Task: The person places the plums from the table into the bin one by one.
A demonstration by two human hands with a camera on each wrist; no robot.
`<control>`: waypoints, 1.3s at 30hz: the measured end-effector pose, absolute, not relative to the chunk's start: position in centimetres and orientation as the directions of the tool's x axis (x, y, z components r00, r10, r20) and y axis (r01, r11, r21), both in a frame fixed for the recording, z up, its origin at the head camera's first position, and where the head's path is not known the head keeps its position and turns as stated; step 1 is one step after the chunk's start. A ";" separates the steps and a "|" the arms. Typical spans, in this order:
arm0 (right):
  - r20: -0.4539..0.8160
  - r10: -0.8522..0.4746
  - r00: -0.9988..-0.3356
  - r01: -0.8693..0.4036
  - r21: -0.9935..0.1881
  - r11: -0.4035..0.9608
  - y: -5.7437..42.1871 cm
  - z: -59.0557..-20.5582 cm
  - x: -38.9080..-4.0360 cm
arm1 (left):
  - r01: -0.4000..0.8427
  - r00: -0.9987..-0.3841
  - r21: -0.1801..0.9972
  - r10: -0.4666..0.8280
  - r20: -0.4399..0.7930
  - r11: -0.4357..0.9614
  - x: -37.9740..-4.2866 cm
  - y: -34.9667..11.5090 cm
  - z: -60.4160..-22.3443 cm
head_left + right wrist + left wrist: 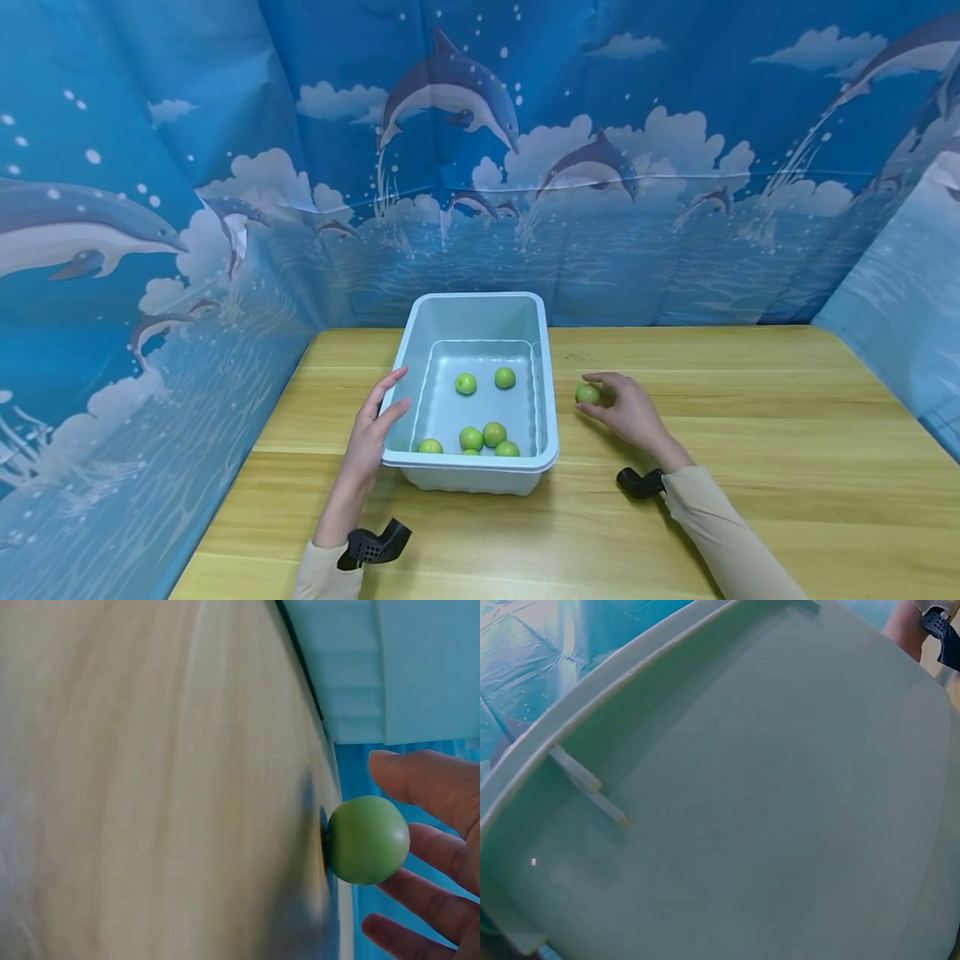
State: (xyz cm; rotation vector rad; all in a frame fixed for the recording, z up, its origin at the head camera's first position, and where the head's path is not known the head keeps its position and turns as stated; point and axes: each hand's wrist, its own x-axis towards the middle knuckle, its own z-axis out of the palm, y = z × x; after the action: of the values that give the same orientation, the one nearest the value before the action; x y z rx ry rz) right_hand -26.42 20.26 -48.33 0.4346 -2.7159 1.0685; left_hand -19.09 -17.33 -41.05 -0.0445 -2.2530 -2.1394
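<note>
A pale blue plastic bin stands on the table, with several round green fruits like small apples inside. Most of them gather at its near end. My left hand rests at the bin's left rim, fingers and thumb fairly straight and overlapping the edge. The bin's outer wall fills the left wrist view, where no fingers show. Right of the bin, my right hand has its thumb and fingers spread around another green fruit on the table. A gap shows between thumb and fruit in the right wrist view.
The wooden table extends to the right of the bin. A blue dolphin-print sheet hangs behind the table and along both sides. Each wrist wears a black device.
</note>
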 end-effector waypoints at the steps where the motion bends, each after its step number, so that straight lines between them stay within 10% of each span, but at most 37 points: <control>1: 0.276 -0.199 -0.940 -0.334 -0.631 0.700 20.3 -48.4 -26.4 | 0.045 -0.999 0.998 -0.004 0.045 0.052 -19.1 -17.3 -41.1; 39: 0.264 -0.224 -0.938 -0.343 -0.622 0.704 20.1 -48.7 -25.5 | 0.042 -0.999 0.997 -0.008 0.043 0.064 -19.1 -17.3 -41.1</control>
State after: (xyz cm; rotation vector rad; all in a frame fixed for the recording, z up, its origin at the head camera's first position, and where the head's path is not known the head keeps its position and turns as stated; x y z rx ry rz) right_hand -25.53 20.13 -48.74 0.4603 -2.7423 1.0516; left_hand -19.07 -17.27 -41.09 -0.0362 -2.2642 -2.1245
